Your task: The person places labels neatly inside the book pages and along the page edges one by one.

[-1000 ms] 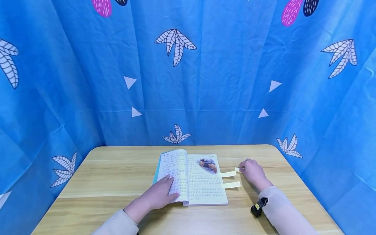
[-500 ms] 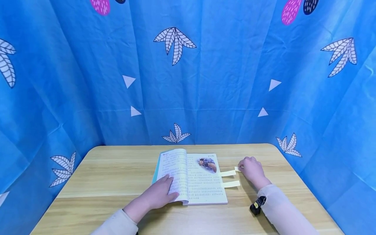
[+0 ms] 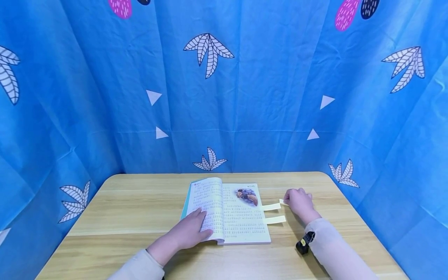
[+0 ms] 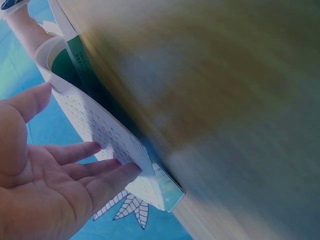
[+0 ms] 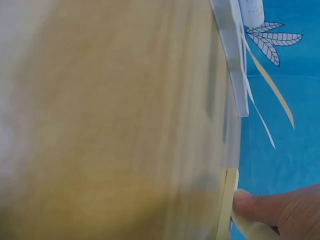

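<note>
An open book (image 3: 245,227) with printed pages and a small colour picture lies on the table. My left hand (image 3: 187,231) rests on its left page, fingers extended; in the left wrist view the fingertips (image 4: 131,170) press the sheet. Two pale yellow paper strips, an upper strip (image 3: 271,207) and a lower strip (image 3: 275,220), stick out past the book's right edge. Right of them, my right hand (image 3: 299,203) pinches at a narrow pad of sticky notes (image 5: 227,202). In the right wrist view its thumb (image 5: 245,200) is at the pad's edge, where a strip (image 5: 252,230) curls away.
The wooden table (image 3: 122,214) has rounded far corners. Behind it and at both sides hangs a blue curtain (image 3: 266,97) with leaf prints. A black camera (image 3: 302,245) is strapped at the right wrist. The book's teal cover (image 3: 185,202) shows along its left edge.
The right wrist has shifted very slightly to the left while its fingers stay at the sticky notes. The left hand and the book have not visibly moved.
</note>
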Demonstrator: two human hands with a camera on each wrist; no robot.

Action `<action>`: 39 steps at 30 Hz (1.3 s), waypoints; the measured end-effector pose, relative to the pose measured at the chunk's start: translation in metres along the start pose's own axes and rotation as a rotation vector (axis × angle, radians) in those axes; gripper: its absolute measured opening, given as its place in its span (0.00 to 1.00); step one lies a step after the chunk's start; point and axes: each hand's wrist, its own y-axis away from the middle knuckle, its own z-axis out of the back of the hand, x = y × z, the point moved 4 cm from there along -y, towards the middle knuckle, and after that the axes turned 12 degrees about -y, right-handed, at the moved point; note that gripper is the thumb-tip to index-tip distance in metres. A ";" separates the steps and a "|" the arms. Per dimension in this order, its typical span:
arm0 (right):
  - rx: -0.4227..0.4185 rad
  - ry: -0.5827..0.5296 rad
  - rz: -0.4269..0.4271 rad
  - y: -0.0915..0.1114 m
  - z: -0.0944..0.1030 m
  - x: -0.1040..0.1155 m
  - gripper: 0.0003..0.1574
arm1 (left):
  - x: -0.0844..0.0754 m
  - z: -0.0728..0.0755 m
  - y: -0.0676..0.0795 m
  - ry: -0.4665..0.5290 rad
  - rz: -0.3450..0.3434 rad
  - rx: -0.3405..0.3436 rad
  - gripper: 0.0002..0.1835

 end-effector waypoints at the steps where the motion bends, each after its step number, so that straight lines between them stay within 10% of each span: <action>1: 0.017 -0.012 -0.021 0.000 0.000 -0.001 0.06 | 0.000 0.000 0.000 0.000 0.000 0.001 0.40; 39: 0.157 0.055 0.014 0.004 0.007 0.024 0.04 | -0.001 0.000 -0.001 -0.008 0.032 0.032 0.41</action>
